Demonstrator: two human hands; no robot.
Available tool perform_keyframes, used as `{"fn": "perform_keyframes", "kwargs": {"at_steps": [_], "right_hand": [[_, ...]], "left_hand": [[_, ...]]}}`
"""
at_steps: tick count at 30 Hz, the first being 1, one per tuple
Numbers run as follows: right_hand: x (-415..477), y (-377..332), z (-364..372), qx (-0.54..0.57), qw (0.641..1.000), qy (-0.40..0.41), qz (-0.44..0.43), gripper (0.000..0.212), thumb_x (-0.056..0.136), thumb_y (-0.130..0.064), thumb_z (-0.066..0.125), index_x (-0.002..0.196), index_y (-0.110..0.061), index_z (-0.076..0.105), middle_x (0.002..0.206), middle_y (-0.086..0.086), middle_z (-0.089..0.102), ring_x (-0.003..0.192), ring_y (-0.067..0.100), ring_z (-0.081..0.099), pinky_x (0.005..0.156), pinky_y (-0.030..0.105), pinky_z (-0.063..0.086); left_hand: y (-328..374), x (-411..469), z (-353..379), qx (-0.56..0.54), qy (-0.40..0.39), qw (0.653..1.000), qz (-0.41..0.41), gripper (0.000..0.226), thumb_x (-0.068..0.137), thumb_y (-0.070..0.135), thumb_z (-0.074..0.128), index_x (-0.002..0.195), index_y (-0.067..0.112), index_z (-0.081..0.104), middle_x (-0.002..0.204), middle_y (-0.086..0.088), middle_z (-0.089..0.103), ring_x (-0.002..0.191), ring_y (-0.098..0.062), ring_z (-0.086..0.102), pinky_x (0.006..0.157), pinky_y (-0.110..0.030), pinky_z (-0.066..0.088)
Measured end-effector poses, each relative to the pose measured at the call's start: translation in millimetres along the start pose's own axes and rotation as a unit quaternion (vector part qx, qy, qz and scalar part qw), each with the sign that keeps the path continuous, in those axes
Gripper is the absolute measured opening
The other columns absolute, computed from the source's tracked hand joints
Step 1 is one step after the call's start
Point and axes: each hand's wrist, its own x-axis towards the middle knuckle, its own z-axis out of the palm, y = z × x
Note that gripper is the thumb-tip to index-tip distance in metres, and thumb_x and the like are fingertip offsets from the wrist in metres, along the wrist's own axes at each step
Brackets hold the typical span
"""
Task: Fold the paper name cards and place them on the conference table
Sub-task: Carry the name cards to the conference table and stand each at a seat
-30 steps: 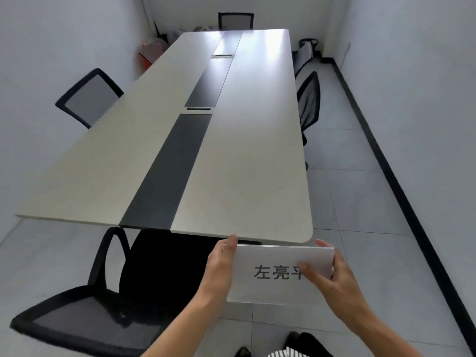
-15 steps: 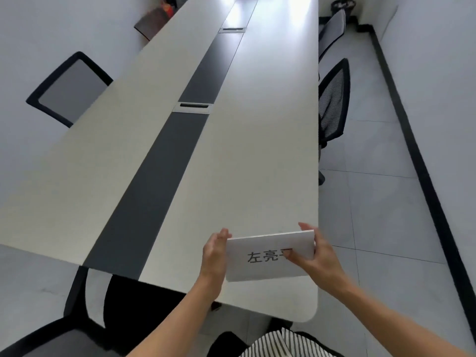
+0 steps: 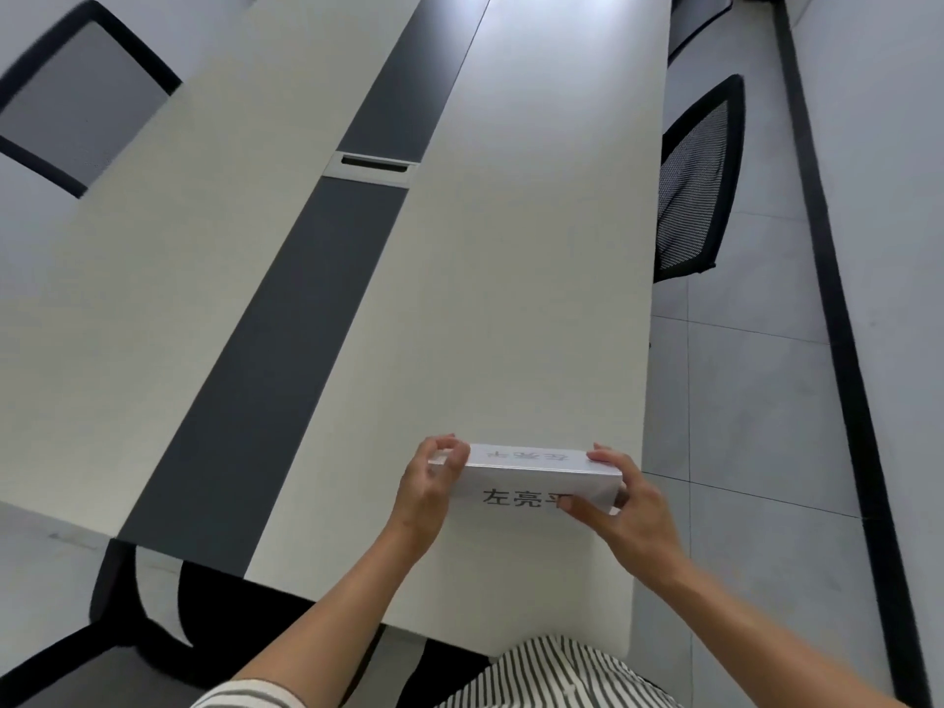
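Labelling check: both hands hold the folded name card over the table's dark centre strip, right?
Not quite. In the head view the left hand and right hand do hold the folded name card, but over the light panel to the right of the dark centre strip, not over the strip.

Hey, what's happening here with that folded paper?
A person holds a folded paper name card by its ends, left hand on one, right hand on the other, low over the near end of the conference table. Printed characters show on both faces. Whether it rests there yet is unclear.
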Motion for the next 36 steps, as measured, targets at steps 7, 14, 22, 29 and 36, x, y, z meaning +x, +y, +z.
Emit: {"fn": "perform_keyframes", "kwargs": {"at_steps": [7, 14, 22, 29, 36], "right_hand": [[15, -48, -24, -0.331, 0.94, -0.026, -0.076, 0.067, 0.069, -0.062, 0.07, 0.128, -0.034, 0.056, 0.14, -0.008, 0.053, 0.128, 0.016, 0.048, 0.103, 0.039, 0.038], [15, -85, 2, -0.41, 0.901, -0.103, -0.097, 0.048, 0.086, -0.052, 0.058, 0.132, -0.042, 0.05, 0.131, -0.018, 0.059, 0.114, 0.012, 0.057, 0.091, 0.029, 0.041], [15, -186, -1, -0.365, 0.921, -0.044, -0.131, 0.04, 0.085, -0.052, 0.061, 0.124, -0.046, 0.057, 0.116, -0.018, 0.068, 0.09, 0.013, 0.06, 0.071, 0.029, 0.042], [95, -241, 95, -0.364, 0.917, -0.063, -0.152, 0.038, 0.084, -0.05, 0.062, 0.122, -0.043, 0.059, 0.111, -0.003, 0.071, 0.097, 0.024, 0.062, 0.078, 0.033, 0.047], [177, -254, 205, -0.38, 0.913, -0.082, -0.124, 0.036, 0.084, -0.047, 0.061, 0.12, -0.043, 0.059, 0.108, -0.001, 0.07, 0.098, 0.025, 0.061, 0.075, 0.031, 0.042]], "left_hand": [[2, 21, -46, 0.3, -0.116, 0.938, 0.129, 0.061, 0.071, 0.035, 0.08, 0.128, 0.03, 0.057, 0.134, 0.011, 0.054, 0.121, -0.01, 0.05, 0.104, -0.028, 0.04], [6, 25, -53, 0.315, -0.143, 0.922, 0.175, 0.057, 0.076, 0.042, 0.074, 0.128, 0.026, 0.057, 0.132, 0.009, 0.056, 0.121, -0.011, 0.049, 0.104, -0.037, 0.041], [46, 23, -133, 0.046, 0.043, 0.98, 0.189, 0.062, 0.085, 0.067, 0.04, 0.133, 0.029, 0.049, 0.128, 0.015, 0.055, 0.114, -0.001, 0.053, 0.09, -0.013, 0.039], [-33, 89, -238, 0.269, 0.233, 0.934, 0.032, 0.049, 0.094, 0.042, 0.046, 0.132, 0.011, 0.048, 0.139, -0.012, 0.048, 0.126, -0.028, 0.046, 0.099, -0.044, 0.043], [-100, 136, -274, 0.466, 0.204, 0.861, -0.025, 0.064, 0.098, 0.049, 0.026, 0.152, 0.016, 0.017, 0.161, -0.016, 0.007, 0.149, -0.031, 0.002, 0.12, -0.045, 0.01]]}}
